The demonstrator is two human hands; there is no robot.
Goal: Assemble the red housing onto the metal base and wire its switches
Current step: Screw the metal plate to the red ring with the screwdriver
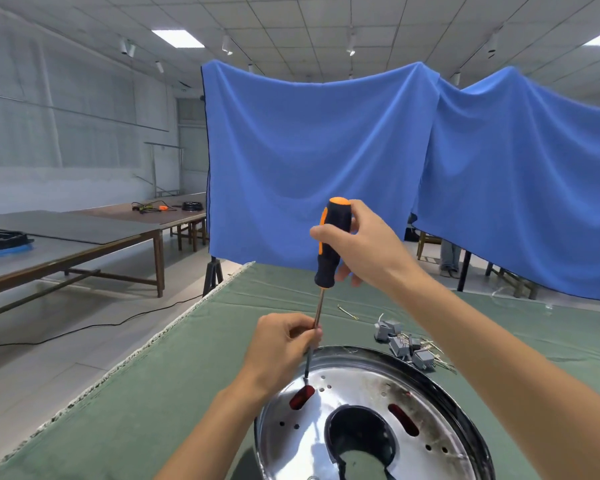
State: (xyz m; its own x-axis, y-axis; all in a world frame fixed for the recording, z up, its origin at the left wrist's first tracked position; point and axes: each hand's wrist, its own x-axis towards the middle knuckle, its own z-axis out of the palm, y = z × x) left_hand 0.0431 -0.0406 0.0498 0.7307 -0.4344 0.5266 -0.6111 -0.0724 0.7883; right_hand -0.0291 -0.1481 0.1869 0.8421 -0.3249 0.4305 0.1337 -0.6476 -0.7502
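A green cloth point(174, 393) covers the table in a bare workroom. On it lies the round metal base point(368, 386), red housing point(302, 396) showing through its slots. A screwdriver point(329, 244) stands nearly upright, its tip at a hole on the base's far left edge, just above one red slot. The right hand point(368, 244) grips the black-and-orange handle; the left hand point(281, 341) pinches the shaft low down to steady it. This looks like fastening the housing to the base; next, the tip must stay seated while the handle turns. Grey switches point(402, 344) lie just beyond the base, unwired. Behind it hang blue cloths point(312, 161); a long bench point(66, 244) stands to its left.
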